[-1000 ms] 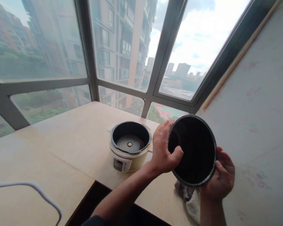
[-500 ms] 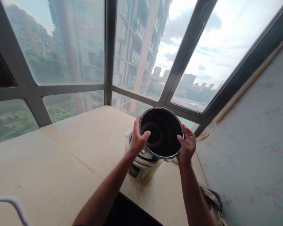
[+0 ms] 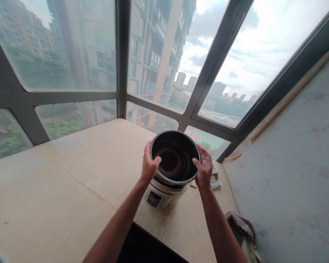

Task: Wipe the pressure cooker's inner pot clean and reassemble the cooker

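Between my two hands is a round black inner pot (image 3: 178,155), its mouth tipped slightly toward me and its inside bare. My left hand (image 3: 149,164) grips the rim on the left, thumb over the edge. On the opposite side my right hand (image 3: 204,166) holds the rim the same way, its fingers behind the wall. Directly below the pot stands an electric pressure cooker (image 3: 164,199) with a dark control panel on its front. The pot hides most of the cooker's opening, so I cannot tell how far inside its base is.
Behind the right hand a white lid-like piece (image 3: 216,180) lies on the pale tabletop (image 3: 79,164). A dark bundled cloth (image 3: 241,226) is at the lower right by the wall (image 3: 290,164). Windows (image 3: 156,73) border the table's far side.
Both hands have lowered the inner pot and shifted it left, over the cooker. It is tilted less toward me, and the white piece at right shows more.
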Tool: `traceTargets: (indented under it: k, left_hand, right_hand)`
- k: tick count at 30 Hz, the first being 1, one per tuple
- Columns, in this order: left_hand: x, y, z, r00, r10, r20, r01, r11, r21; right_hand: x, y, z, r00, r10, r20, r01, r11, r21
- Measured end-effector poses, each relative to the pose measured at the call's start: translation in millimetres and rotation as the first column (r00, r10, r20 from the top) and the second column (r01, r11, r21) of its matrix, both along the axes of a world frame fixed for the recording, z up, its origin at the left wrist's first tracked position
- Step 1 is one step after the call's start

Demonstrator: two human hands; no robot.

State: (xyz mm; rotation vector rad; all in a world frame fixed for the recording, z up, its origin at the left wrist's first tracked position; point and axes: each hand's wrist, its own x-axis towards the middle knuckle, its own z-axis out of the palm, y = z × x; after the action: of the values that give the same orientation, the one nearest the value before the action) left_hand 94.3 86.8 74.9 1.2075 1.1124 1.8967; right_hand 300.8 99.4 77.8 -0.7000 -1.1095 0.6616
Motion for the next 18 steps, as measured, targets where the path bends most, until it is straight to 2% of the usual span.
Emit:
traceTargets:
  k: [11,18]
  left_hand:
    - [5,9,-26.0,0.999,0.030,-0.045,-0.033,0.997,-0.071]
    - [1,14,-36.0,0.995,0.049,-0.082,-0.056,0.994,-0.093]
  right_hand:
    - [10,11,-18.3,1.000,0.030,-0.003,-0.030,0.994,-0.109]
    - [16,17,-28.1,0.991,0.029,0.130,-0.007,0.986,-0.167]
